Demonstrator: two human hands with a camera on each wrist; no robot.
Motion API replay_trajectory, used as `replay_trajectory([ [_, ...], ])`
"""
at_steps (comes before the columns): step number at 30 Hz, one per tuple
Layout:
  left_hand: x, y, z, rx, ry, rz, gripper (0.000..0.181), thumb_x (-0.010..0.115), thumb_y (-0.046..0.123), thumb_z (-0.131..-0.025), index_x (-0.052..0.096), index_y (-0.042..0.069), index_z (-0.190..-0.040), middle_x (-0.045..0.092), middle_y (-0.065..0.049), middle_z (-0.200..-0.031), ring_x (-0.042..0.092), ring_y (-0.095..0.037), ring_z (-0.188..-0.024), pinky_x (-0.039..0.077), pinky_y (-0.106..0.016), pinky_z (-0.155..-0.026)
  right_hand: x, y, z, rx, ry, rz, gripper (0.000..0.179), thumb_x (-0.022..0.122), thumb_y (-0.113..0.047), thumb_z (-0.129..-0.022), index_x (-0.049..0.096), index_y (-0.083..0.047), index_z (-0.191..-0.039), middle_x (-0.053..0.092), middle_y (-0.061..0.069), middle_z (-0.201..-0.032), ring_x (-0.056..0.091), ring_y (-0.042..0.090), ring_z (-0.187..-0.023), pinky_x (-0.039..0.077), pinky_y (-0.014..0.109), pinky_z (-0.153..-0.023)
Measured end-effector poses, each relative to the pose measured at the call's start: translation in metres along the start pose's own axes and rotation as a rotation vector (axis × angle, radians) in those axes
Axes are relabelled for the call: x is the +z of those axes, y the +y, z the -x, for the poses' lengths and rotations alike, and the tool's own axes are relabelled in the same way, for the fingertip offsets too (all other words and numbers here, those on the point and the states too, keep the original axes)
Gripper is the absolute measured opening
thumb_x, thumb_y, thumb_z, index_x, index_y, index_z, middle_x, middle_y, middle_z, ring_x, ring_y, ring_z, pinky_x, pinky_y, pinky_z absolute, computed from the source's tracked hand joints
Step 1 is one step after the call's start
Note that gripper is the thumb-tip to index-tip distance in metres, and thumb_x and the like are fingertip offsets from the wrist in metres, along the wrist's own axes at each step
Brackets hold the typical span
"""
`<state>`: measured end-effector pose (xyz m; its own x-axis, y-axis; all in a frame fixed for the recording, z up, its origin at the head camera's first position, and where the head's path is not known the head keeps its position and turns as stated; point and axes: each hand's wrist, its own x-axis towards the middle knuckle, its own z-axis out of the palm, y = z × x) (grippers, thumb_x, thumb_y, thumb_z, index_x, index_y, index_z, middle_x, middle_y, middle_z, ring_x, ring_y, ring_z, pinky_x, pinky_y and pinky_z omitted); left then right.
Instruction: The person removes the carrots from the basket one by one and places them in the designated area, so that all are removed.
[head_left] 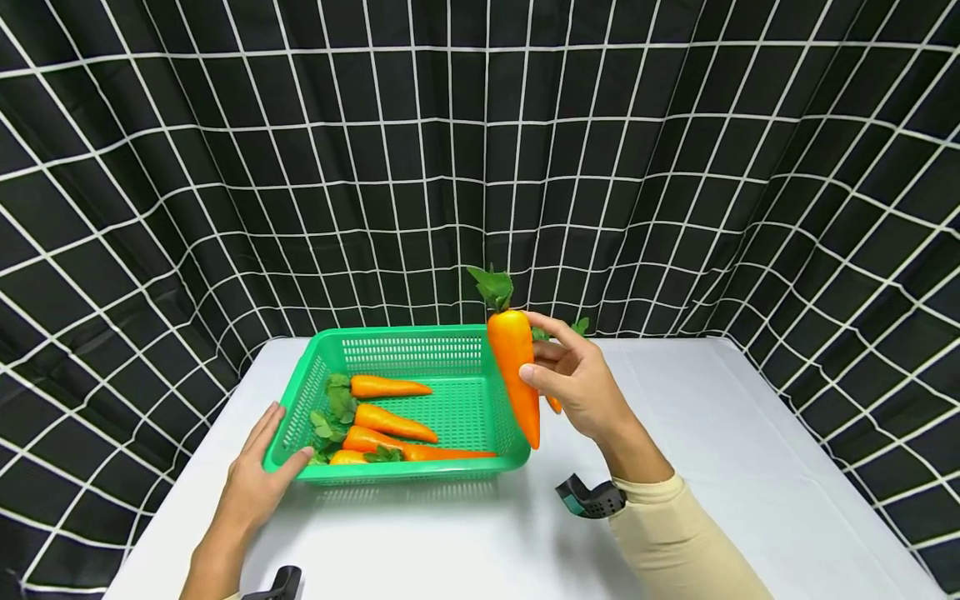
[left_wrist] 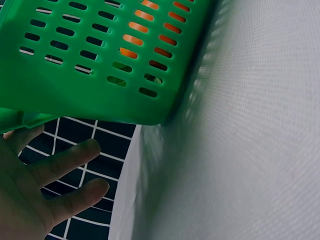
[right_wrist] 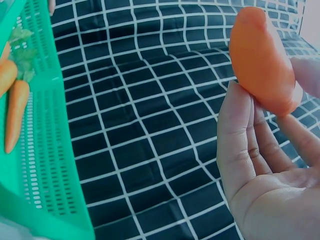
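A: And look at the right hand (head_left: 573, 375), thumb and fingers pinching a glossy orange tapering carrot (head_left: 513, 358)! Smooth skin, rounded shoulder, tip pointing down.

B: Tilted a little, too, with a jagged green leafy top (head_left: 493, 287) sprouting above. It's held in the air at the right end of that green rectangular lattice basket (head_left: 405, 473), and the right wrist view shows the two apart.

A: What about the left hand (head_left: 258, 487)?

B: Fingers straight and spread, resting against the basket's left rim, thumb near the front corner. Slotted walls there, rows of rounded openings with orange showing through!

A: Inside, four orange cone-shaped carrots with green leaves (head_left: 395, 422), lying on the meshed floor, tops mostly to the left.

B: And peeking out behind the right hand, another leafy orange carrot (head_left: 582, 326), mostly hidden.

A: All on a white, finely textured tabletop (head_left: 750, 458), against a softly folded black cloth with a white grid (head_left: 450, 167).

B: Plus a black and teal strap (head_left: 600, 500) at the right wrist!
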<state>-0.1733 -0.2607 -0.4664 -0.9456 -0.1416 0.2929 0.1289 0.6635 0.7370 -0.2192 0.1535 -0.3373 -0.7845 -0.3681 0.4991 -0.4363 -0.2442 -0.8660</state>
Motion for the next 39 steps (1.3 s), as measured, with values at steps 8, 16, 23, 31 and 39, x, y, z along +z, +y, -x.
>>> replay_trajectory([
  [8, 0.000, 0.001, -0.001, -0.007, 0.000, 0.001, 0.076, 0.069, 0.032, -0.088, 0.033, 0.011, -0.151, 0.025, -0.006, -0.157, 0.023, -0.042, -0.139, 0.022, -0.067, -0.102, -0.012, -0.005, 0.007, 0.000, 0.020, 0.003, 0.054, 0.062, 0.008, -0.087, 0.047, -0.001, -0.138, 0.066, 0.019, -0.104, 0.061, 0.026, -0.080, 0.047, 0.029, -0.048],
  [16, -0.001, 0.002, 0.001, -0.016, 0.000, 0.009, 0.077, 0.069, 0.033, -0.088, 0.032, 0.012, -0.152, 0.024, -0.005, -0.157, 0.021, -0.042, -0.139, 0.020, -0.069, -0.102, -0.029, -0.012, 0.011, 0.014, 0.094, 0.072, 0.056, 0.061, 0.010, -0.087, 0.047, -0.003, -0.139, 0.067, 0.016, -0.105, 0.064, 0.026, -0.086, 0.057, 0.037, -0.069],
  [23, 0.000, 0.003, 0.000, -0.018, -0.008, 0.006, 0.077, 0.069, 0.032, -0.088, 0.032, 0.011, -0.152, 0.023, -0.005, -0.157, 0.021, -0.043, -0.139, 0.021, -0.068, -0.102, -0.048, -0.013, 0.018, 0.038, 0.156, 0.142, 0.057, 0.062, 0.010, -0.087, 0.047, -0.003, -0.140, 0.068, 0.014, -0.103, 0.065, 0.026, -0.085, 0.056, 0.031, -0.066],
  [31, 0.000, 0.005, 0.001, -0.032, -0.013, 0.018, 0.077, 0.069, 0.032, -0.088, 0.031, 0.011, -0.152, 0.023, -0.005, -0.158, 0.020, -0.042, -0.140, 0.020, -0.068, -0.102, -0.063, -0.010, 0.023, 0.068, 0.192, 0.157, 0.055, 0.064, 0.008, -0.088, 0.048, -0.004, -0.139, 0.069, 0.012, -0.101, 0.065, 0.022, -0.082, 0.056, 0.032, -0.064],
  [39, 0.001, 0.004, 0.002, -0.023, -0.005, 0.013, 0.077, 0.069, 0.032, -0.088, 0.031, 0.011, -0.152, 0.024, -0.006, -0.157, 0.020, -0.041, -0.140, 0.019, -0.067, -0.104, -0.081, -0.009, 0.031, 0.097, 0.225, 0.156, 0.053, 0.062, 0.007, -0.090, 0.047, -0.004, -0.140, 0.068, 0.011, -0.101, 0.067, 0.025, -0.086, 0.058, 0.038, -0.067],
])
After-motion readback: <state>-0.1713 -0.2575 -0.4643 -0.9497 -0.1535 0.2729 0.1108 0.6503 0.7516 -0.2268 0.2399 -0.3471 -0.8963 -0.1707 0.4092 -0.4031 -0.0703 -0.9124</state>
